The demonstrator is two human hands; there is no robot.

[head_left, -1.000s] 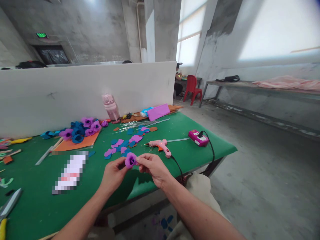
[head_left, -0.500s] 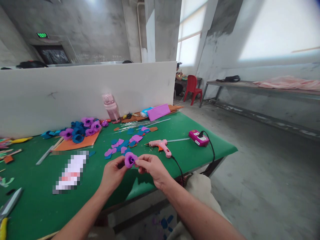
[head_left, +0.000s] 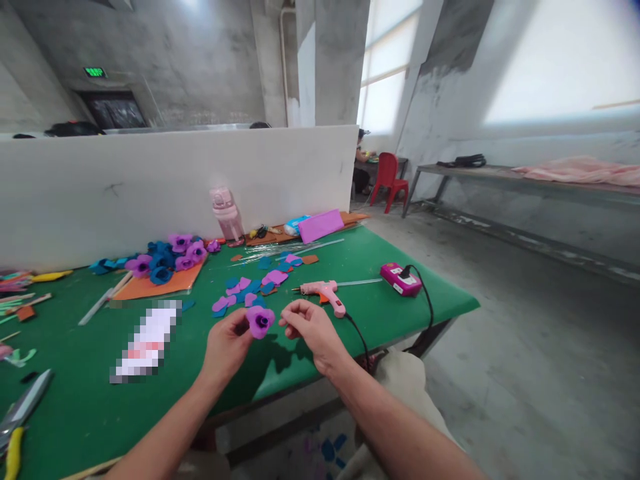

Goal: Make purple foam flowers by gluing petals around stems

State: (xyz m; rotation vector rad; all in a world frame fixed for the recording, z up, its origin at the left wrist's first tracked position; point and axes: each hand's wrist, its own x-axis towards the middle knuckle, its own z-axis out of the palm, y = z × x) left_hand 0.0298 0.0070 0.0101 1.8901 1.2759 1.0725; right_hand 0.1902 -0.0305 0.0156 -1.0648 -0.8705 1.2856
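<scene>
My left hand [head_left: 227,343] is closed on a purple craft flower [head_left: 261,322], held by its left edge between thumb and fingers above the near part of the table. Its petals surround a dark rolled centre that faces me. Just right of the flower, and apart from it, my right hand [head_left: 310,330] has its thumb and fingertips drawn together; whether anything tiny is between them I cannot make out. Beyond the hands lie loose purple and blue petal pieces [head_left: 275,277]. A pink glue gun [head_left: 325,293] rests on its side behind my right hand.
The green table [head_left: 165,427] carries finished flowers [head_left: 173,257] on orange sheets, a pink bottle [head_left: 227,217], a magenta power box [head_left: 401,279] with a black cord, and scissors [head_left: 23,407] at left. A white partition [head_left: 165,180] closes the far side. A person sits beyond, near a red chair [head_left: 387,177].
My right fingers have come off the flower's right edge and moved slightly right. The flower stays in my left hand, its petals now spread more widely. The view has shifted slightly.
</scene>
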